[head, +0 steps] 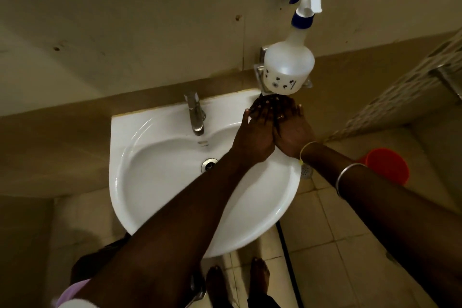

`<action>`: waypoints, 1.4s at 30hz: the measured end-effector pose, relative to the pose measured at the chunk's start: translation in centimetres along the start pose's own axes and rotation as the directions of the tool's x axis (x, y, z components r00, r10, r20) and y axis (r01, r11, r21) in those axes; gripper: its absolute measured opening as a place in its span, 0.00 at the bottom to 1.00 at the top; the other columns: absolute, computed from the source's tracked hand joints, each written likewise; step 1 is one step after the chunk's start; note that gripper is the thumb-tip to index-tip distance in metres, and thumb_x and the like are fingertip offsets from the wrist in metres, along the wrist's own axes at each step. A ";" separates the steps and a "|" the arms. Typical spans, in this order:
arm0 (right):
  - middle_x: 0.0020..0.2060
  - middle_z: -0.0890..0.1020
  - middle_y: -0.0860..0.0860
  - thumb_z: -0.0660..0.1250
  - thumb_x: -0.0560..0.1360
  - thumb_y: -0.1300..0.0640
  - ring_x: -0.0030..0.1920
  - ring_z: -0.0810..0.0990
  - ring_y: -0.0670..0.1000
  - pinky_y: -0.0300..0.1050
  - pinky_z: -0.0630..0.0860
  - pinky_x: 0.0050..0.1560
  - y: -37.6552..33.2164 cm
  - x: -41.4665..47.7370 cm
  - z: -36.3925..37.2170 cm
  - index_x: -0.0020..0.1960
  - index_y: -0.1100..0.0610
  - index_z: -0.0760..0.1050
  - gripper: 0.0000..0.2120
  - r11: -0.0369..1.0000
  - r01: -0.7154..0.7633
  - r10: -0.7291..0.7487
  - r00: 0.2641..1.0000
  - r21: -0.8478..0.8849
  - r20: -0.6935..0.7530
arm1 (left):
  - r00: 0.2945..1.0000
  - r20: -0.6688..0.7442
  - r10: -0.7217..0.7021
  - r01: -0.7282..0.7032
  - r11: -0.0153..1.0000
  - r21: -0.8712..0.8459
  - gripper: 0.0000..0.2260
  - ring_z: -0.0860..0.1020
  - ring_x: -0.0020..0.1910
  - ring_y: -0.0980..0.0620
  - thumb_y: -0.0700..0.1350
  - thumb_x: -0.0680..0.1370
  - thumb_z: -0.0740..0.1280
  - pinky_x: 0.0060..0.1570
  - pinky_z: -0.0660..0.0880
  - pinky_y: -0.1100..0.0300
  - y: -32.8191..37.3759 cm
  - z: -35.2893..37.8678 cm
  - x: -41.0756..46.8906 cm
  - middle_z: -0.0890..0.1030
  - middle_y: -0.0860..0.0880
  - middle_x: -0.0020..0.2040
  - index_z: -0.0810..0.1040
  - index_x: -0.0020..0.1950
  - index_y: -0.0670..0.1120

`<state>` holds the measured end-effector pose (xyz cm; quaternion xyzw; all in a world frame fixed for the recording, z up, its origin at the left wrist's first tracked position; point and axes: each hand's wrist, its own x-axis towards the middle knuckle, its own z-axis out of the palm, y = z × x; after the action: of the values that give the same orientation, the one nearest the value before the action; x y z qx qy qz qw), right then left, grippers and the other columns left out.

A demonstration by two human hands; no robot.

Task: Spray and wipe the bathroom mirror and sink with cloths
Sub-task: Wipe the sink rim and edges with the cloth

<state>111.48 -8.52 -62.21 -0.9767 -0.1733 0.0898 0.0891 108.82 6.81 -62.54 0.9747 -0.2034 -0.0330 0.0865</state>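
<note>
The white sink hangs on the wall with a chrome tap at its back and a drain in the bowl. A white spray bottle with a blue collar and white trigger stands on a small metal wall holder above the sink's back right corner. My left hand and my right hand lie side by side, fingers stretched out flat just under the bottle's base at that corner. Neither hand shows a cloth. No mirror is in view.
An orange bucket stands on the tiled floor at the right, near a floor drain. My bare feet are below the sink's front rim. Lilac fabric shows at the bottom left edge. A tiled wall runs along the right.
</note>
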 end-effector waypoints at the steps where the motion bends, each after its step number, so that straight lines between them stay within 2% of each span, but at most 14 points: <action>1: 0.81 0.56 0.62 0.48 0.81 0.48 0.81 0.52 0.65 0.66 0.50 0.80 -0.6 0.4 0.0 0.83 0.61 0.51 0.33 1.000 0.008 -0.008 1.000 -0.028 -0.007 | 1.000 0.007 -0.009 0.009 1.000 -0.002 0.35 0.54 0.81 0.39 0.54 0.77 0.50 0.78 0.52 0.38 -0.6 -0.2 0.1 0.57 0.38 0.82 0.55 0.82 0.39; 4: 0.79 0.61 0.64 0.49 0.81 0.48 0.81 0.54 0.66 0.66 0.49 0.81 -2.8 1.6 0.2 0.81 0.62 0.56 0.33 0.997 0.032 -0.033 0.999 -0.070 -0.018 | 0.999 -0.018 -0.051 0.051 0.999 -0.014 0.37 0.60 0.80 0.37 0.57 0.77 0.44 0.77 0.54 0.38 -2.4 0.0 -0.8 0.61 0.36 0.80 0.59 0.80 0.36; 6: 0.81 0.56 0.63 0.54 0.82 0.50 0.81 0.50 0.66 0.65 0.46 0.81 -4.9 2.2 0.5 0.82 0.62 0.52 0.33 0.995 0.054 -0.055 0.998 -0.078 -0.007 | 0.991 -0.109 -0.071 0.076 0.996 0.038 0.33 0.67 0.76 0.36 0.55 0.79 0.48 0.74 0.61 0.36 -3.6 0.4 -2.2 0.67 0.34 0.76 0.64 0.78 0.34; 8: 0.82 0.50 0.63 0.54 0.81 0.49 0.82 0.45 0.66 0.65 0.47 0.81 -6.7 2.6 0.7 0.83 0.62 0.48 0.35 0.994 0.087 -0.087 0.996 -0.059 0.010 | 0.982 -0.169 -0.083 0.100 0.991 0.094 0.30 0.69 0.75 0.36 0.53 0.81 0.52 0.72 0.66 0.36 -4.7 0.8 -3.4 0.70 0.34 0.75 0.66 0.76 0.34; 13: 0.83 0.46 0.59 0.57 0.82 0.49 0.82 0.41 0.61 0.59 0.44 0.82 -10.2 3.9 1.6 0.83 0.59 0.45 0.36 0.988 0.142 -0.139 0.989 -0.060 0.058 | 0.945 -0.292 -0.147 0.181 0.979 0.095 0.25 0.69 0.74 0.35 0.48 0.83 0.58 0.74 0.65 0.41 -6.7 1.0 -6.0 0.71 0.34 0.74 0.69 0.74 0.32; 17: 0.83 0.47 0.58 0.43 0.78 0.45 0.82 0.41 0.62 0.64 0.48 0.81 -10.7 4.5 2.2 0.84 0.56 0.47 0.36 0.971 0.225 -0.219 0.972 -0.076 0.080 | 0.921 -0.316 -0.228 0.237 0.971 -0.011 0.25 0.74 0.71 0.35 0.46 0.80 0.66 0.68 0.75 0.42 -7.1 1.0 -6.5 0.74 0.34 0.71 0.70 0.73 0.34; 20: 0.83 0.50 0.58 0.38 0.75 0.43 0.82 0.43 0.63 0.64 0.48 0.81 -10.0 4.9 2.0 0.83 0.55 0.49 0.38 0.946 0.301 -0.288 0.951 -0.124 0.111 | 0.917 -0.301 -0.261 0.273 0.962 -0.004 0.23 0.76 0.69 0.35 0.46 0.80 0.63 0.65 0.77 0.42 -6.4 1.1 -6.3 0.77 0.34 0.69 0.73 0.71 0.33; 23: 0.83 0.50 0.57 0.35 0.75 0.42 0.83 0.44 0.61 0.61 0.43 0.82 -9.3 4.8 0.9 0.83 0.56 0.47 0.39 0.918 0.343 -0.324 0.938 -0.199 0.122 | 0.917 -0.186 -0.352 0.356 0.934 -0.011 0.29 0.69 0.74 0.34 0.51 0.82 0.51 0.72 0.70 0.41 -5.5 1.2 -5.8 0.70 0.33 0.74 0.67 0.76 0.33; 26: 0.83 0.51 0.57 0.36 0.76 0.44 0.83 0.46 0.60 0.62 0.46 0.82 -8.2 4.4 0.1 0.83 0.58 0.48 0.38 0.916 0.318 -0.302 0.948 -0.243 0.103 | 0.918 -0.170 -0.358 0.368 0.929 0.036 0.31 0.66 0.76 0.35 0.53 0.81 0.49 0.75 0.65 0.40 -4.5 1.0 -4.5 0.68 0.33 0.76 0.65 0.77 0.34; 31: 0.80 0.60 0.62 0.47 0.80 0.46 0.80 0.57 0.65 0.64 0.52 0.80 -4.8 2.5 -0.2 0.82 0.61 0.54 0.34 0.969 0.150 -0.153 0.988 -0.196 0.002 | 0.970 -0.051 -0.239 0.235 0.970 -0.066 0.36 0.61 0.79 0.36 0.55 0.77 0.44 0.78 0.53 0.40 -2.2 0.1 -1.8 0.63 0.36 0.79 0.59 0.80 0.36; 33: 0.77 0.66 0.62 0.54 0.80 0.49 0.78 0.62 0.66 0.66 0.56 0.78 -3.3 1.7 -0.3 0.81 0.61 0.59 0.32 0.975 0.108 -0.121 0.991 -0.196 -0.056 | 0.979 -0.028 -0.203 0.198 0.973 -0.121 0.36 0.59 0.80 0.36 0.54 0.76 0.44 0.78 0.52 0.39 -1.0 0.0 -0.8 0.62 0.36 0.79 0.59 0.81 0.38; 35: 0.76 0.67 0.62 0.58 0.79 0.51 0.77 0.63 0.66 0.67 0.57 0.78 -1.7 1.0 -0.5 0.80 0.61 0.60 0.31 0.972 0.077 -0.091 0.994 -0.220 -0.056 | 0.986 -0.027 -0.162 0.156 0.975 -0.158 0.35 0.56 0.81 0.37 0.54 0.76 0.45 0.78 0.51 0.40 0.1 -0.1 0.1 0.59 0.37 0.81 0.56 0.81 0.39; 39: 0.81 0.58 0.61 0.59 0.80 0.50 0.81 0.53 0.64 0.66 0.47 0.79 -0.2 0.6 -0.8 0.82 0.59 0.54 0.34 0.968 0.039 -0.031 0.999 -0.247 0.036 | 0.993 -0.001 -0.122 0.120 0.980 -0.159 0.35 0.52 0.82 0.38 0.54 0.78 0.48 0.79 0.46 0.41 1.3 -0.8 0.7 0.56 0.37 0.82 0.53 0.82 0.40; 42: 0.81 0.57 0.61 0.60 0.80 0.49 0.81 0.52 0.64 0.65 0.45 0.79 -1.0 0.5 -0.7 0.83 0.58 0.51 0.36 0.974 0.007 -0.008 1.000 -0.226 -0.001 | 0.991 0.048 -0.128 0.133 0.982 -0.136 0.33 0.48 0.82 0.41 0.53 0.81 0.54 0.79 0.45 0.41 1.1 -1.2 0.2 0.52 0.40 0.83 0.50 0.83 0.42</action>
<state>111.75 -7.51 -61.37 -0.9800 -0.1859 0.0681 -0.0220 108.71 5.90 -61.15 0.9767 -0.1379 -0.0717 0.1477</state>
